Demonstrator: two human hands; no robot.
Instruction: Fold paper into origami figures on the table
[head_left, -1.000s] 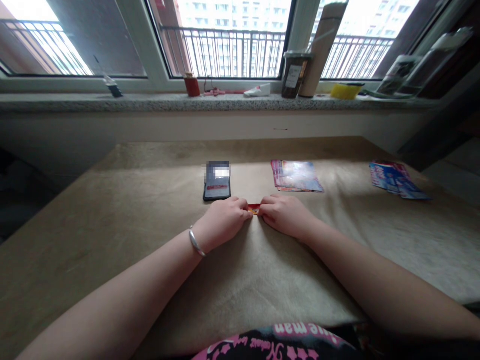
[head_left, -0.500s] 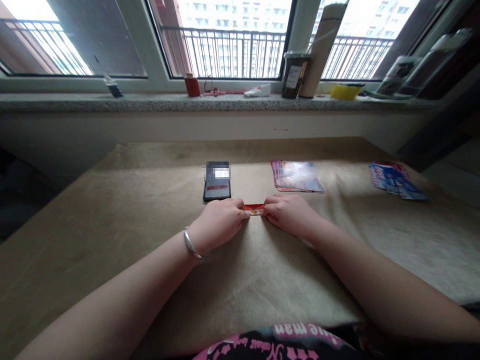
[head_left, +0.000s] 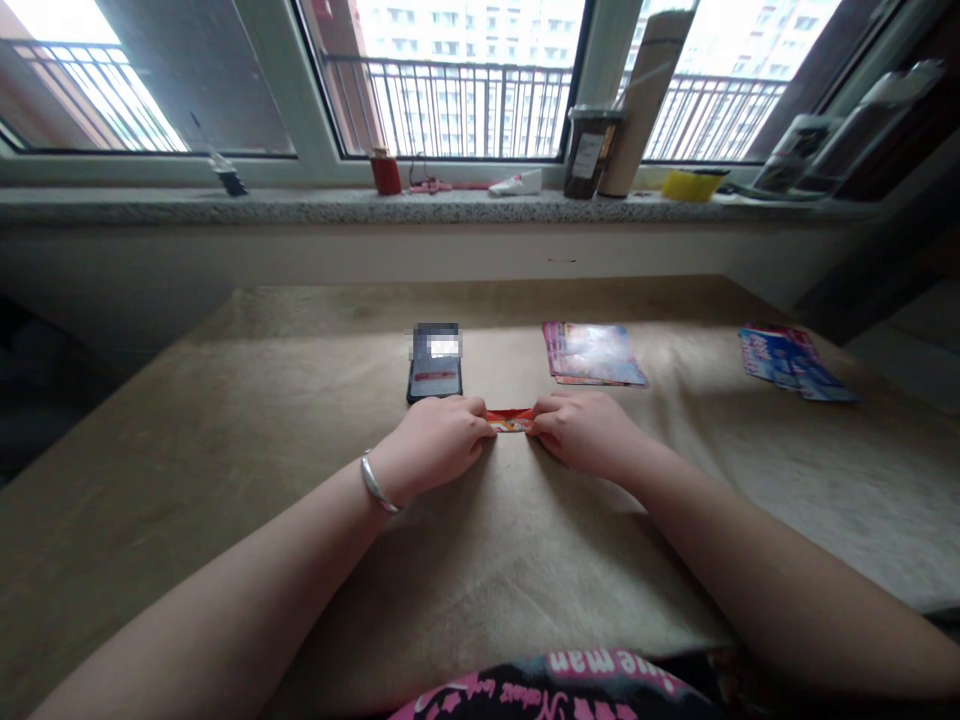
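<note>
both hands meet at the middle of the tan worktop (head_left: 225,450), knuckles up and heels resting on it, which steadies them for fine work. the left hand (head_left: 439,440) and the right hand (head_left: 581,432) each have their fingers curled in and clamped on one end of a small red-and-orange folded piece (head_left: 510,420). it lies low between them, at or just above the surface, and only its middle shows. gripped at both ends like this, the piece is drawn straight and kept from twisting; whether it is paper or foil is too small to tell. a silver bangle (head_left: 373,485) sits on the left wrist. a dark phone (head_left: 435,370) lies face up at 12 o'clock from the left hand, just beside the knuckles, its screen readable without turning the head. a stack of colourful printed sheets (head_left: 592,352) lies near the right hand at 12 o'clock, and a second stack (head_left: 791,360) lies well apart at 2 o'clock, towards the worktop's edge. far off at 12 o'clock, the stone windowsill (head_left: 225,205) carries a red cup (head_left: 386,172) and a dark jar (head_left: 586,150), out of the way of the hands.
</note>
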